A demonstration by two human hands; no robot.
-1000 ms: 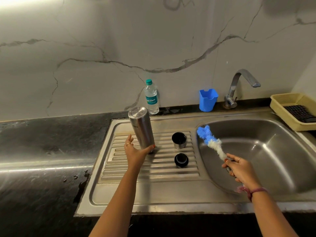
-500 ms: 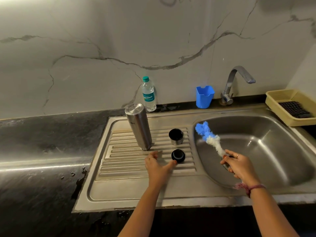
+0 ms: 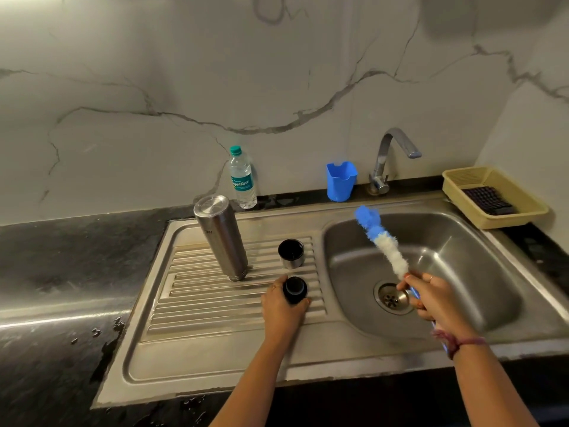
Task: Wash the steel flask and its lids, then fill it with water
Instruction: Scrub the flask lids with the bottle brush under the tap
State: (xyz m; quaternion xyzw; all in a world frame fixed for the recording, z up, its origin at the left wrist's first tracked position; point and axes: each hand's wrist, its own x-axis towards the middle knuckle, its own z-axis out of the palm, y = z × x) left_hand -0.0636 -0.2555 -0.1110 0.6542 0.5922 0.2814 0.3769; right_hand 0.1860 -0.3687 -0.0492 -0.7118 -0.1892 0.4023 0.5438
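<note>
The steel flask stands upside down on the ribbed drainboard. To its right sits the steel cup lid, open side up. Nearer me lies the black inner lid, and my left hand curls around it from the near side. My right hand grips the handle of a blue and white bottle brush over the sink basin, bristles pointing up and away.
A tap stands behind the basin with a blue plastic cup beside it. A clear water bottle is against the wall. A yellow tray with a dark scrubber sits at the right. Dark wet counter lies left.
My left hand let go of the flask, left it standing upside down, moved right across the drainboard and closed around the black inner lid. My right hand kept the brush over the basin.
</note>
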